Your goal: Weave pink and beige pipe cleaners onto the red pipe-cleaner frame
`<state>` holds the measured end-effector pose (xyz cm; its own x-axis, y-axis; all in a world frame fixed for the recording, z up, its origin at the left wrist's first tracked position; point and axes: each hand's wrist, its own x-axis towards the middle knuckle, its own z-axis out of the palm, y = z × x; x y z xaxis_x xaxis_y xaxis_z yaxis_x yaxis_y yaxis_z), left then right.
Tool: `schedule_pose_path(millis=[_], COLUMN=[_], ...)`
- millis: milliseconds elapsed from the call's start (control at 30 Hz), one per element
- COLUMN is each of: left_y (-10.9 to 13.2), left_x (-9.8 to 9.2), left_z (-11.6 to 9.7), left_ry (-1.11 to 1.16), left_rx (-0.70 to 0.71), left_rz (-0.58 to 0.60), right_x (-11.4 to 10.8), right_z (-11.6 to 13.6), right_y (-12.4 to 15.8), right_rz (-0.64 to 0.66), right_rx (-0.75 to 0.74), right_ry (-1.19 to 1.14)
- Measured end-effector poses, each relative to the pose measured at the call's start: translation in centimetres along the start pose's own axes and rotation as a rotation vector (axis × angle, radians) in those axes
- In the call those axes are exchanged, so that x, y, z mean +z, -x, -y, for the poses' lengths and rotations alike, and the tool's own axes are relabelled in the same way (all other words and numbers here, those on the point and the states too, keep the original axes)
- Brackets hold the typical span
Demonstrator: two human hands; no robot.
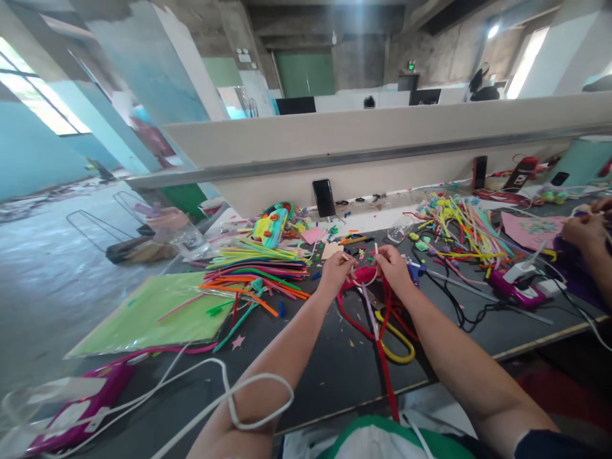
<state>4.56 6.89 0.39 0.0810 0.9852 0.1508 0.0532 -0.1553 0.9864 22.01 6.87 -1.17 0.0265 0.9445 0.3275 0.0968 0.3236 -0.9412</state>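
Observation:
My left hand (336, 275) and my right hand (394, 269) are close together over the middle of the table. Each pinches one end of a cream-white pipe cleaner (367, 284), which bends downward in a U between them. Just behind the curve is a bright red piece (364, 275); whether it is joined to the pipe cleaner I cannot tell. Below hang or lie a red ribbon-like strip (388, 376) and a pale lilac stem (370, 309). Yellow-handled scissors (400, 347) lie under my right forearm, their blades hidden. A blue glue gun (417, 271) is beside my right hand.
Bundled coloured pipe cleaners (258, 264) and a green sheet pack (148, 312) lie left. A loose pipe cleaner heap (463, 229) and magenta power strip (516, 287) are right. A phone (324, 197) leans on the divider. White cable (258, 379) crosses my left forearm. A co-worker's hand (586, 233) is far right.

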Motion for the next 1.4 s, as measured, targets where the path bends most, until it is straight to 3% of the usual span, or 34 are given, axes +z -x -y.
schedule_pose_path(millis=[233, 433, 567, 700, 967, 1200, 1400], left_y=[-1.1, -0.7, -1.1, -1.5, -1.1, -0.7, -0.8], left_x=[-0.2, -0.6, -0.8, -0.8, -0.7, -0.5, -0.5], left_z=[1.0, 1.5, 1.7, 1.9, 1.5, 0.6, 0.3], left_ry=[-0.142, -0.094, -0.215, -0.344, -0.298, -0.138, -0.096], left_rx=[0.131, 0.139, 0.244, 0.331, 0.295, 0.164, 0.173], left_rz=[-0.049, -0.059, -0.102, -0.118, -0.09, -0.024, -0.004], right_x=[1.4, 3.2, 4.5, 4.6, 3.7, 3.5, 3.0], right_z=[1.6, 0.3, -0.8, 0.0, 0.4, -0.3, 0.0], right_y=[-2.0, -3.2, -2.7, -2.0, -1.8, -2.0, -1.6], right_rz=[0.061, 0.061, 0.072, 0.133, 0.149, 0.127, 0.144], right_rx=[-0.144, -0.193, -0.23, -0.363, -0.451, -0.47, -0.504], right_ry=[0.456, 0.415, 0.321, 0.427, 0.511, 0.508, 0.511])
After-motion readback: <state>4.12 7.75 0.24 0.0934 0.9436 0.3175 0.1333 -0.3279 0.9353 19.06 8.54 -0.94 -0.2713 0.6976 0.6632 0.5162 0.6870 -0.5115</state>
